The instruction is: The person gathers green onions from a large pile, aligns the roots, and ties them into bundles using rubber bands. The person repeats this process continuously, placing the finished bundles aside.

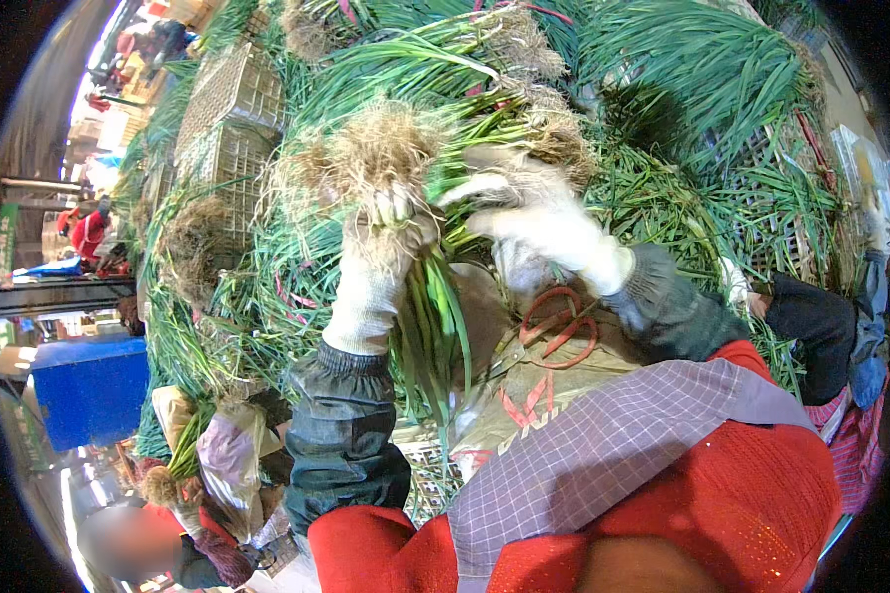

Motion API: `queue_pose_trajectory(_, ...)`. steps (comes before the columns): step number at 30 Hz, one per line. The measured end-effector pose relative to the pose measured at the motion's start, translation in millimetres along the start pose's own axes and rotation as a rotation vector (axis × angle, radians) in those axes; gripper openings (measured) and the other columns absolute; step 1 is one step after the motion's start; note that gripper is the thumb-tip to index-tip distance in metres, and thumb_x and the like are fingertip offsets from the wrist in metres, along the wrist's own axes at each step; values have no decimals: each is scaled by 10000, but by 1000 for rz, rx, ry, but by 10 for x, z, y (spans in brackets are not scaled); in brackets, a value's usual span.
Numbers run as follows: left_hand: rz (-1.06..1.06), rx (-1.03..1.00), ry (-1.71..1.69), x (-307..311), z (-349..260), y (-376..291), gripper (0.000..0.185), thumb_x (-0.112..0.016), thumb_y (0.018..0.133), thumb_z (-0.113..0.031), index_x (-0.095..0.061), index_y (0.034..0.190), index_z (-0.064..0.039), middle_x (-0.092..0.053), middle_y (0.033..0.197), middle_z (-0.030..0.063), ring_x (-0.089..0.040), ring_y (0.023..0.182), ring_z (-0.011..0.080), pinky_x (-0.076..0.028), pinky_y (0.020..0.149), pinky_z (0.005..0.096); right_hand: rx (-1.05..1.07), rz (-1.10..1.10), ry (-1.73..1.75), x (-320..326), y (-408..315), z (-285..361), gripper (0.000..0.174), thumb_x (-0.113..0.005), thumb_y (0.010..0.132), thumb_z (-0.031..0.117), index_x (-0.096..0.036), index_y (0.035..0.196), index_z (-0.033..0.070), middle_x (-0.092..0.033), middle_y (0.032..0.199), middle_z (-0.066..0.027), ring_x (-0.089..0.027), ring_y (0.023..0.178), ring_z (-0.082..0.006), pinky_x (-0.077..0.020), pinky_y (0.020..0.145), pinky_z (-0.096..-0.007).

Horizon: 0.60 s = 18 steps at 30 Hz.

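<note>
My left hand [386,244], in a white knit glove, is closed around a bunch of green onions [434,311]; its tangled roots stick up above the fist and its leaves hang down. To the right is my right hand [541,215], gloved too and blurred, with its fingers spread beside the stems of a pile of green onions [489,126]. Whether its fingers touch the stems or hold any, I cannot tell. Red-handled scissors [564,326] rest on the cloth over my lap, below the right hand.
Plastic crates [226,156] stand at the left among heaped green onions. More green onions [697,74] lie at the upper right. A co-worker [208,534] at the lower left holds a bunch. Another person's gloved hand [734,285] is close on the right. A blue box [89,393] stands farther left.
</note>
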State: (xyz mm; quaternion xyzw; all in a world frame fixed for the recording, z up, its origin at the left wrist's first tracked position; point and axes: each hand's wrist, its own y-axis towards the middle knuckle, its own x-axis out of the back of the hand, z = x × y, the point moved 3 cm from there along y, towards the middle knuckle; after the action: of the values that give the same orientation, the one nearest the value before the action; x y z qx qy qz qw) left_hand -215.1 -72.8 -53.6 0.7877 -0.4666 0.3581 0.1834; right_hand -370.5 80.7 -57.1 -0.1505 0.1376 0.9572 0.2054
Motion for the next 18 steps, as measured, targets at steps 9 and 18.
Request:
queue_pose_trajectory(9,-204,221,-625,238,-62,-183,225,-705,781,-75,-617,975,-4,-620,925,45,-580,879,169,-462,780,339,0,-108,-1448,769,222,-333,609,-735,839,342,-534,1348,74,-707,900,-170,-687,756,-241,-546,690,-344)
queue_pose_trajectory(18,-386,62,-731,22,-252,-283,267,-722,813,-70,-598,1042,-14,-634,1122,136,-614,986,237,-492,850,367,-260,-118,-222,-118,-144,-138,402,-771,814,184,-608,1151,38,-662,985,-44,-611,905,-126,-507,762,-297)
